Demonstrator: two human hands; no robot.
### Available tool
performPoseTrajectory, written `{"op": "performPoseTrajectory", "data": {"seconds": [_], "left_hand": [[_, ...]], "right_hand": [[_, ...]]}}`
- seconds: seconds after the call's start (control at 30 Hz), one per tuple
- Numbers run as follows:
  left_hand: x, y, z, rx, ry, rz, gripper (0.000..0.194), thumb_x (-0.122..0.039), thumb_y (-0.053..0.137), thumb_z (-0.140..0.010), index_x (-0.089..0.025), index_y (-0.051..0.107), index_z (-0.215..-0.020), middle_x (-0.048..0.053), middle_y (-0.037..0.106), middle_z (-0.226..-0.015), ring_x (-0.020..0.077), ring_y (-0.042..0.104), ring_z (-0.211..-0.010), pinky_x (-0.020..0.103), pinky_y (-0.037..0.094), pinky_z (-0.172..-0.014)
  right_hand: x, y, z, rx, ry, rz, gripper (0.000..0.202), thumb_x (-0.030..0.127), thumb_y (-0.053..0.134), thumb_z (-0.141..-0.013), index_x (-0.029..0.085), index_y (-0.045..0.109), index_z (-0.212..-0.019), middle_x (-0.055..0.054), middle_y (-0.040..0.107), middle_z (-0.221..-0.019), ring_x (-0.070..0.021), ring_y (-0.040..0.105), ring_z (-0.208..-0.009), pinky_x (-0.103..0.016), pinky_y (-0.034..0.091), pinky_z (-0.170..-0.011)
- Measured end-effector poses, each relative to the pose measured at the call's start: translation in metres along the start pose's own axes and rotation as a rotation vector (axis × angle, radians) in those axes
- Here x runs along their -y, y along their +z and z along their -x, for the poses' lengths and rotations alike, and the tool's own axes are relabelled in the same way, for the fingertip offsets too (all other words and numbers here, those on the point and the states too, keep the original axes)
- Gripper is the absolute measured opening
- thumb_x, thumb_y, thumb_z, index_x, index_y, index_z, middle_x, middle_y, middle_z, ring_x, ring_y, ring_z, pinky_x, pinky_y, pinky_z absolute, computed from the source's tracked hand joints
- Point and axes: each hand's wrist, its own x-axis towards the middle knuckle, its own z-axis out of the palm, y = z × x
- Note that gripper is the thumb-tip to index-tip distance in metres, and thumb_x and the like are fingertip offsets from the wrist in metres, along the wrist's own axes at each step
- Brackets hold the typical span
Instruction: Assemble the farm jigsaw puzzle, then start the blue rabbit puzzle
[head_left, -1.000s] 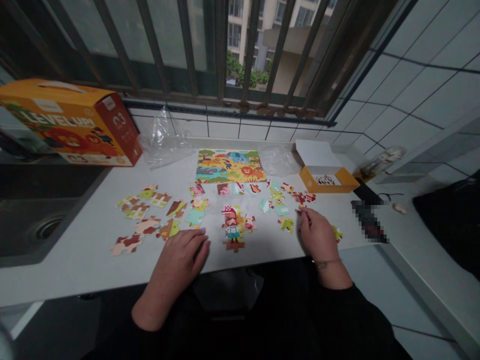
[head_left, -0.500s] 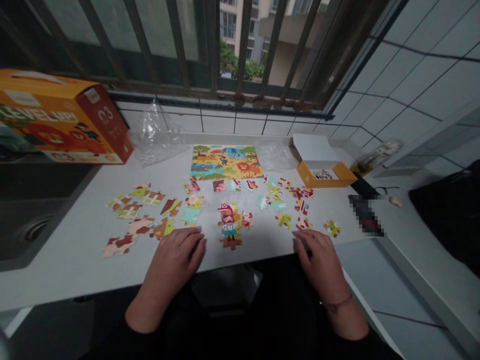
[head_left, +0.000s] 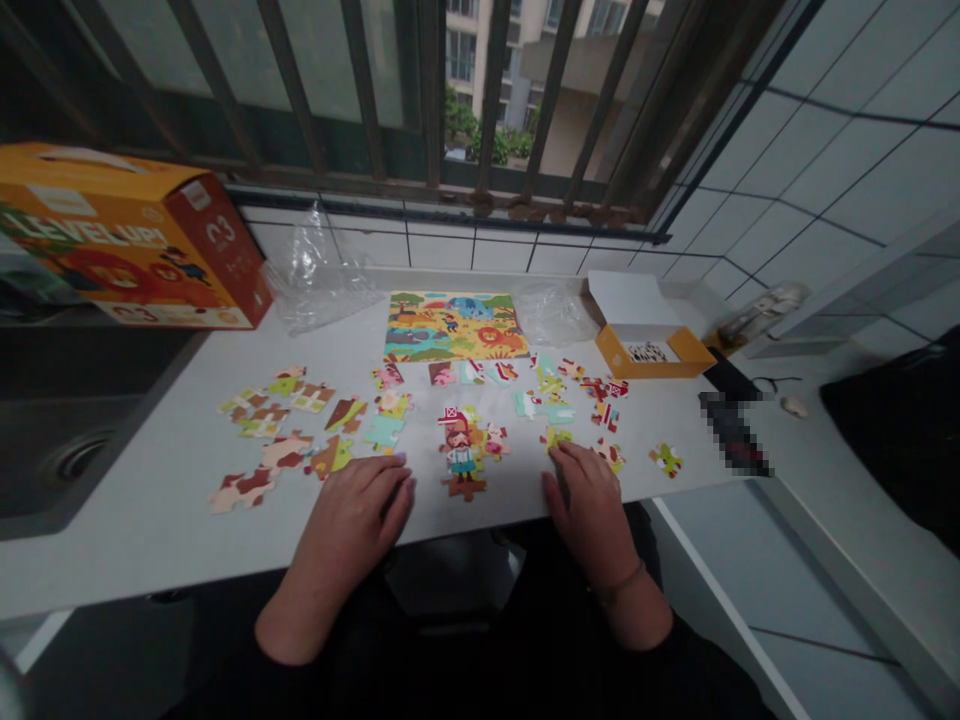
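My left hand (head_left: 364,505) rests on the front of the white counter, fingers curled, beside a brown and green puzzle piece (head_left: 330,455); whether it holds anything is hidden. My right hand (head_left: 591,495) has its fingertips at a yellow-green piece (head_left: 557,437), which they partly cover. Between the hands lies a joined group of pieces showing a farmer (head_left: 460,455), with a cow piece (head_left: 496,440) at its right side. Brown and white pieces (head_left: 241,490) lie to the left. A green piece (head_left: 666,459) lies alone at the right.
An animal picture sheet (head_left: 455,326) lies at the back, between clear plastic wrappings. The orange puzzle box (head_left: 112,240) stands at the back left beside the sink (head_left: 82,440). A small open yellow box (head_left: 652,350) is at the back right. Barred windows are behind.
My right hand has moved left, from beside the red and white pieces to the yellow-green piece, which it now partly covers. My left hand has hardly moved. The view has shifted slightly.
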Motion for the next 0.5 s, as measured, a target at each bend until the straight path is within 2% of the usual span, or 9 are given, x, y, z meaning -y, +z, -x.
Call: {"op": "performPoseTrajectory", "data": {"seconds": [0.07, 0.13, 0.2, 0.33, 0.4, 0.47, 0.5], "left_hand": [[0.000, 0.001, 0.000, 0.005, -0.008, 0.001, 0.026, -0.034, 0.058, -0.112, -0.018, 0.079, -0.112, 0.015, 0.083, -0.122, 0.0347, 0.078, -0.110, 0.055, 0.063, -0.095], [0.001, 0.001, -0.001, 0.009, -0.013, 0.006, 0.026, -0.035, 0.058, -0.112, -0.019, 0.079, -0.112, 0.014, 0.083, -0.121, 0.0350, 0.079, -0.110, 0.055, 0.063, -0.095], [0.002, -0.001, -0.002, 0.006, -0.011, 0.010, 0.026, -0.035, 0.059, -0.112, -0.019, 0.079, -0.112, 0.015, 0.083, -0.122, 0.0352, 0.079, -0.111, 0.055, 0.063, -0.094], [-0.003, -0.008, 0.003, -0.101, 0.028, 0.059, 0.018, -0.028, 0.063, -0.109, -0.020, 0.079, -0.110, 0.013, 0.084, -0.118, 0.0330, 0.080, -0.106, 0.051, 0.062, -0.092], [-0.018, -0.009, 0.009, -0.151, 0.040, 0.189, 0.017, -0.025, 0.064, -0.108, -0.022, 0.080, -0.109, 0.010, 0.086, -0.108, 0.0285, 0.081, -0.097, 0.045, 0.062, -0.088], [-0.045, -0.007, 0.015, -0.053, -0.030, 0.429, 0.021, -0.030, 0.061, -0.109, -0.025, 0.081, -0.107, 0.006, 0.085, -0.094, 0.0227, 0.079, -0.083, 0.036, 0.062, -0.078], [-0.061, -0.004, 0.018, 0.056, -0.114, 0.563, 0.026, -0.035, 0.058, -0.110, -0.026, 0.082, -0.108, 0.004, 0.084, -0.091, 0.0209, 0.077, -0.079, 0.033, 0.061, -0.073]], "right_hand": [[0.005, -0.003, 0.007, -0.053, -0.075, -0.060, 0.025, 0.032, 0.054, -0.113, 0.024, 0.076, -0.125, -0.015, 0.079, -0.127, -0.0317, 0.071, -0.120, -0.052, 0.054, -0.108], [0.015, -0.003, 0.018, -0.064, -0.202, -0.152, 0.022, 0.029, 0.055, -0.113, 0.024, 0.075, -0.108, -0.009, 0.078, -0.099, -0.0252, 0.072, -0.093, -0.041, 0.056, -0.086], [0.029, 0.003, 0.031, -0.025, -0.339, -0.242, 0.026, 0.027, 0.054, -0.114, 0.023, 0.071, -0.095, -0.003, 0.070, -0.078, -0.0197, 0.065, -0.073, -0.034, 0.049, -0.069], [0.062, 0.024, 0.056, 0.086, -0.562, -0.346, 0.037, 0.033, 0.052, -0.115, 0.024, 0.063, -0.081, 0.002, 0.064, -0.067, -0.0153, 0.055, -0.058, -0.034, 0.035, -0.056], [0.074, 0.028, 0.064, 0.067, -0.624, -0.385, 0.041, 0.038, 0.053, -0.114, 0.024, 0.060, -0.076, 0.003, 0.061, -0.063, -0.0143, 0.051, -0.054, -0.034, 0.030, -0.054], [0.084, 0.023, 0.068, 0.036, -0.649, -0.424, 0.041, 0.042, 0.058, -0.112, 0.024, 0.059, -0.075, 0.003, 0.059, -0.061, -0.0138, 0.050, -0.054, -0.032, 0.031, -0.054], [0.089, 0.018, 0.070, 0.033, -0.659, -0.461, 0.040, 0.044, 0.061, -0.110, 0.024, 0.060, -0.075, 0.003, 0.059, -0.061, -0.0139, 0.051, -0.054, -0.032, 0.034, -0.054]]}}
